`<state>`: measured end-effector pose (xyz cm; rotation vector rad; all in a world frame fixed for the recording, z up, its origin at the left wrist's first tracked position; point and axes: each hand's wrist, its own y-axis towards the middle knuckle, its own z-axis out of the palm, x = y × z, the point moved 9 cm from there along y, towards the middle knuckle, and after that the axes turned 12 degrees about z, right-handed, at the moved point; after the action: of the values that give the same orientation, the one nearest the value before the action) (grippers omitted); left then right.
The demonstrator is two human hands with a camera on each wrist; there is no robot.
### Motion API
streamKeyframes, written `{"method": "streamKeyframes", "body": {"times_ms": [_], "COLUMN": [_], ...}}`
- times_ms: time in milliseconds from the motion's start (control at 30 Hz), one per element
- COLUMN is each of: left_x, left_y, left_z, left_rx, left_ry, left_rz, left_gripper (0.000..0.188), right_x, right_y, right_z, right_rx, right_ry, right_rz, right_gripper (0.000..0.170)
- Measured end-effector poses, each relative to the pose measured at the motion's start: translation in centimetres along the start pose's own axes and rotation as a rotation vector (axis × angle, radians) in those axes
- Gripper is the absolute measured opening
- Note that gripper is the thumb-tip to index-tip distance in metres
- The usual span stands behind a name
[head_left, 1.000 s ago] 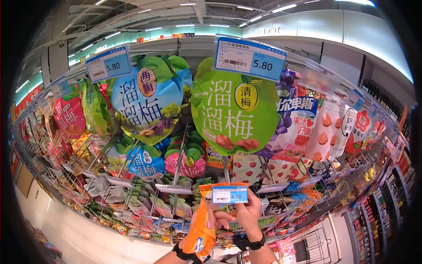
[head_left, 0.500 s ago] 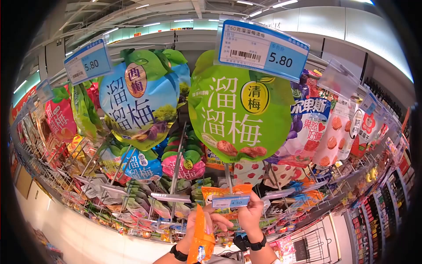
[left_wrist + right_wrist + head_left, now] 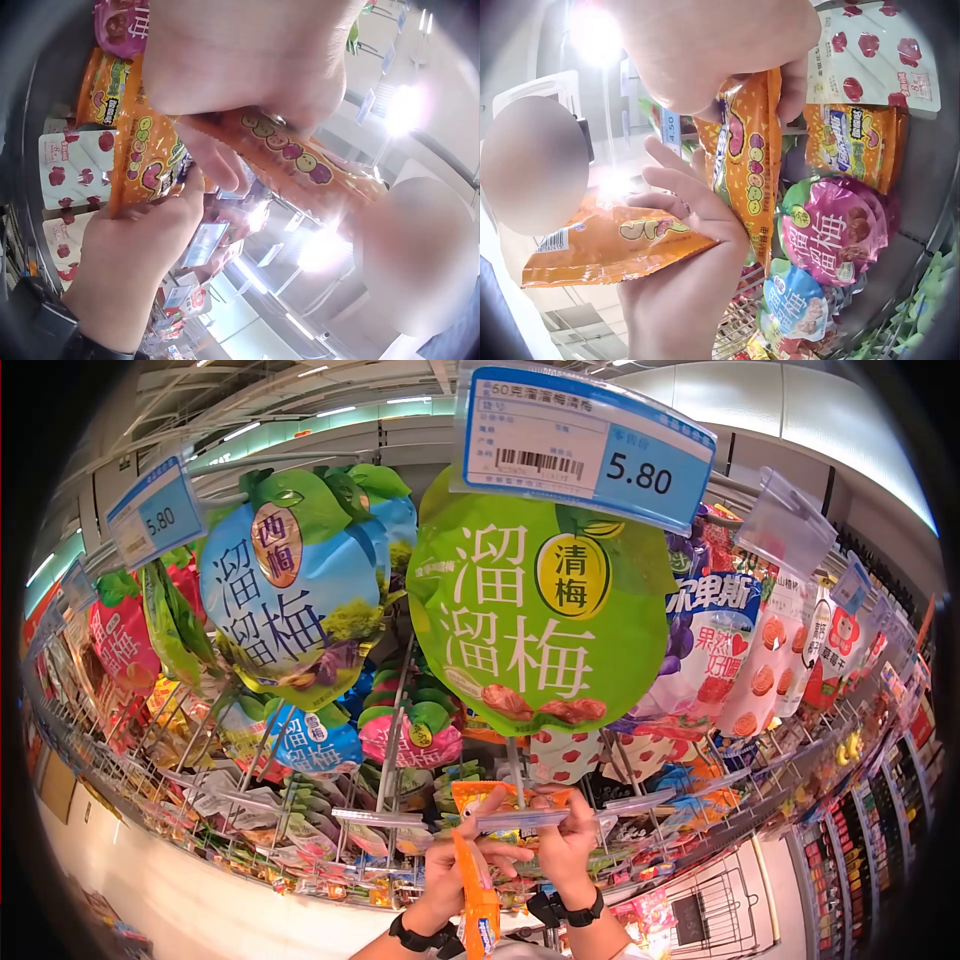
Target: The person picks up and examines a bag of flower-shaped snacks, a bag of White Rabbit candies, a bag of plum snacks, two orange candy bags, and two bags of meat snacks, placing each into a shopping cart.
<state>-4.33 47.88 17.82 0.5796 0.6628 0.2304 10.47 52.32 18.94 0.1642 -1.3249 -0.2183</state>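
My left hand [image 3: 440,875] holds an orange gummy candy bag [image 3: 480,910], which hangs nearly edge-on in the head view. In the right wrist view, that bag's lower end points away from the left palm. My right hand [image 3: 567,850] grips another orange gummy candy bag [image 3: 750,165] by its side, below the big green plum bag [image 3: 540,610]. Left fingers [image 3: 225,169] extend beside this second bag in the left wrist view. A clear price-tag holder [image 3: 520,819] crosses just in front of it, tilted almost edge-on, at the end of a metal hook.
Big plum bags, blue [image 3: 290,590] and green, hang close ahead with price tags [image 3: 590,445] over them. White bags with red fruit [image 3: 870,49] hang beside the right hand. Hooks stick out along the rack. A wire cart [image 3: 725,920] stands at lower right.
The 4.50 price tag has tipped up until its face no longer shows. The bag in my left hand has turned more edge-on. The large green bag and its tag appear nearer.
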Motion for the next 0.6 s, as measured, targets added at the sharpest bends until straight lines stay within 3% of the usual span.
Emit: {"method": "streamKeyframes", "body": {"times_ms": [100, 233, 333, 433, 500, 533, 600], "left_x": [1.9, 2.6, 1.6, 1.4, 0.1, 0.0, -0.2], "left_y": [-0.7, -0.8, 0.4, 0.9, 0.9, 0.7, 0.3], "left_z": [-2.1, -2.9, -1.8, -1.8, -1.7, -1.7, -2.3], "left_rx": [-0.046, -0.076, -0.035, -0.083, -0.024, -0.022, -0.079], "left_ry": [0.007, -0.006, 0.079, 0.143, 0.252, 0.253, 0.303], "left_rz": [-0.130, -0.141, -0.067, -0.071, 0.089, 0.083, 0.082], "left_gripper": [0.047, 0.047, 0.051, 0.057, 0.059, 0.059, 0.054], "right_x": [-0.5, 0.9, 1.4, -2.1, -2.8, -3.6, -4.0], "right_y": [0.1, 0.6, 1.6, 4.7, 7.1, 8.1, 9.7], "right_z": [-0.3, 0.1, 0.4, 0.3, 1.3, 1.7, 2.0], "right_rx": [0.024, 0.040, 0.002, -0.030, -0.021, -0.026, -0.057], "right_ry": [-0.087, -0.265, -0.259, -0.268, -0.155, -0.152, -0.084], "right_rz": [-0.038, -0.071, -0.106, 0.053, 0.073, 0.076, -0.053], "right_gripper": [0.014, 0.014, 0.018, 0.018, 0.020, 0.020, 0.023]}}
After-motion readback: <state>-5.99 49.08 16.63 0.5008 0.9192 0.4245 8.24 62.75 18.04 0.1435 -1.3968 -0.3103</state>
